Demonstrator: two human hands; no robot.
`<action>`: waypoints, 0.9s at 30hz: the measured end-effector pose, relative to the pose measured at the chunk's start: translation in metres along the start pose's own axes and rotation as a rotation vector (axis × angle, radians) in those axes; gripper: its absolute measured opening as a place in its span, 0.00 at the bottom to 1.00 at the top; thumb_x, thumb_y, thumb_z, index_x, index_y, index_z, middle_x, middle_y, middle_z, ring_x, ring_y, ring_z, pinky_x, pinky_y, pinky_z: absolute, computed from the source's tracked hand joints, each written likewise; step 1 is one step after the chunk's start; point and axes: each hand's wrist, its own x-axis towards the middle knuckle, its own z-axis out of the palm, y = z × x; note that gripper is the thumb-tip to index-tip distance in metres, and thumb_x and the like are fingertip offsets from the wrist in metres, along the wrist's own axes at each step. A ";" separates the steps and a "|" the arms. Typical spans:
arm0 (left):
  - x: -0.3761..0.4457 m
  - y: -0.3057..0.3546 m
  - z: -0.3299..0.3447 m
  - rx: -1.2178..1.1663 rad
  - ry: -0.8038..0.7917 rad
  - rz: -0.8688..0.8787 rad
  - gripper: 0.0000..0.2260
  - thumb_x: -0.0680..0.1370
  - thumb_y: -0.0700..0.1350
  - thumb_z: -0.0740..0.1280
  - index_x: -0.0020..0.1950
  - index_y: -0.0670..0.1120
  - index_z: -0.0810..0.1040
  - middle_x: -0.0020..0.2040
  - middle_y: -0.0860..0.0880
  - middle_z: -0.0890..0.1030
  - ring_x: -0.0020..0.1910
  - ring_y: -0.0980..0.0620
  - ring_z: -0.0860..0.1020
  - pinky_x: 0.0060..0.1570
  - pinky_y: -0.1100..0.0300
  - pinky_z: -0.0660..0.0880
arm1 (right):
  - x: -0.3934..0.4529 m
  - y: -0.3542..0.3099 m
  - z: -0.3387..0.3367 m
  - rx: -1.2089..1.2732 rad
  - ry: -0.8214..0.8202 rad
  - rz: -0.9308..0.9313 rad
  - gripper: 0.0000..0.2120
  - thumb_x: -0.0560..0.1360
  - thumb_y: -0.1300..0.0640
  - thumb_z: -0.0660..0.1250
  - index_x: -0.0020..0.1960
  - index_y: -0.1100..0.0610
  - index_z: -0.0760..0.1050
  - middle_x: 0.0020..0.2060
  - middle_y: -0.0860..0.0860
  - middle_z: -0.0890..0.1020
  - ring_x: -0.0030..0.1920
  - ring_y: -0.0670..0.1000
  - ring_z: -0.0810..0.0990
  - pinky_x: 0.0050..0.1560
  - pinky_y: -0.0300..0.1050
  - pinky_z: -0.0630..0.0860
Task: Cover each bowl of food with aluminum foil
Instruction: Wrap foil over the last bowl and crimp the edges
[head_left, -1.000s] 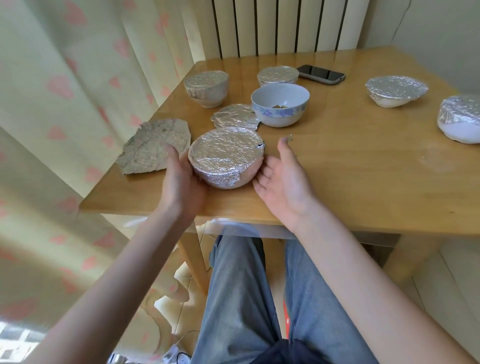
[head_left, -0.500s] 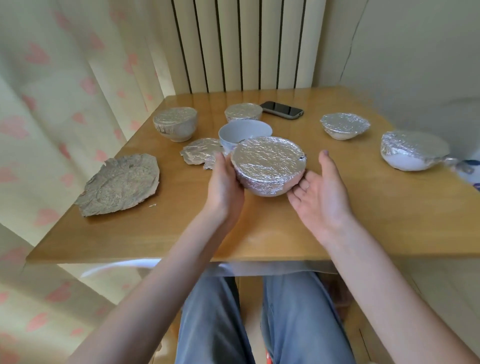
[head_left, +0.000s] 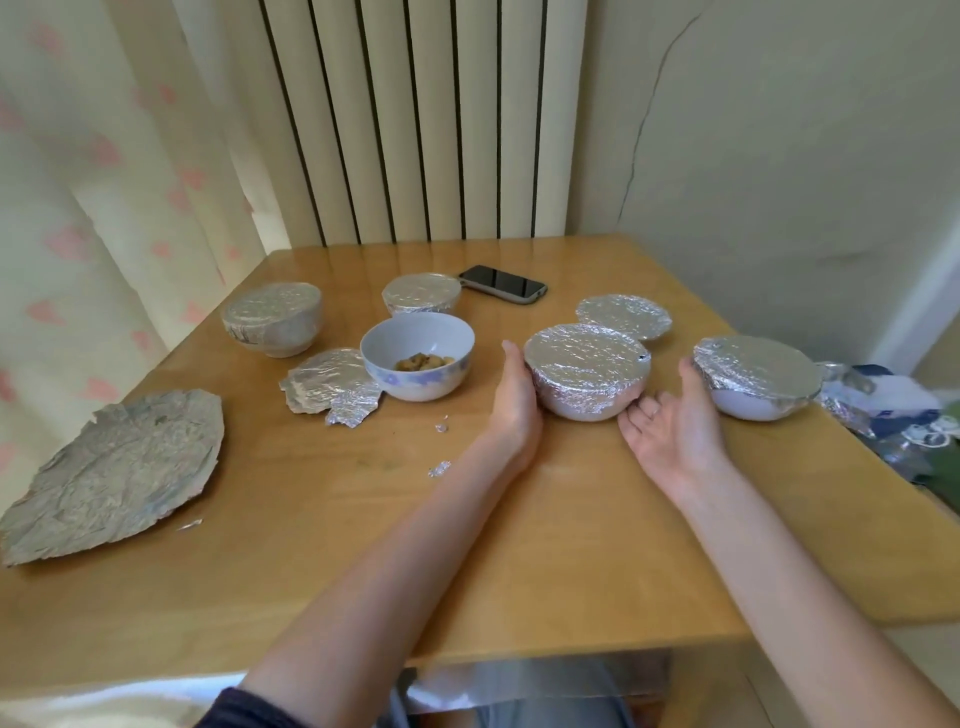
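Note:
A foil-covered bowl (head_left: 587, 371) stands on the wooden table (head_left: 519, 545) between my hands. My left hand (head_left: 515, 402) lies flat against its left side, palm toward it. My right hand (head_left: 672, 434) is palm up just right of it, fingers relaxed, fingertips by the bowl's base. An uncovered blue-patterned bowl (head_left: 418, 364) with some food in it stands to the left. A crumpled foil piece (head_left: 332, 387) lies beside that bowl, and a large foil sheet (head_left: 114, 473) at the table's left edge. Several other covered bowls stand around, at back left (head_left: 272, 317), back middle (head_left: 422, 293), behind (head_left: 623, 317) and right (head_left: 753, 379).
A phone (head_left: 503, 284) lies at the back of the table. Small foil scraps (head_left: 440, 467) are scattered near my left forearm. Clutter with more foil (head_left: 893, 415) sits off the table's right edge. A radiator and a curtain stand behind and to the left.
Both hands carried the covered bowl from the near left part of the table to the right, between the other covered bowls. My view rose and turned right.

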 end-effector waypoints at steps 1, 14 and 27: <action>-0.001 -0.001 0.000 -0.007 0.035 0.019 0.27 0.84 0.59 0.45 0.64 0.44 0.75 0.67 0.45 0.76 0.68 0.49 0.72 0.72 0.55 0.63 | 0.002 0.002 -0.001 0.009 -0.004 0.000 0.36 0.79 0.40 0.55 0.78 0.60 0.47 0.71 0.56 0.69 0.70 0.50 0.68 0.71 0.44 0.61; -0.098 0.015 -0.069 0.823 0.199 0.513 0.09 0.80 0.45 0.61 0.61 0.48 0.69 0.57 0.47 0.71 0.54 0.51 0.71 0.59 0.58 0.69 | -0.063 0.074 0.054 -0.540 -0.093 -0.193 0.14 0.79 0.67 0.56 0.62 0.56 0.69 0.52 0.54 0.79 0.49 0.49 0.79 0.53 0.39 0.77; -0.063 0.083 -0.147 0.868 0.333 0.296 0.26 0.84 0.50 0.53 0.79 0.41 0.54 0.79 0.47 0.58 0.77 0.51 0.56 0.71 0.62 0.50 | 0.029 0.115 0.152 -0.932 0.054 -0.186 0.32 0.80 0.56 0.56 0.78 0.56 0.43 0.75 0.54 0.59 0.69 0.58 0.66 0.57 0.55 0.74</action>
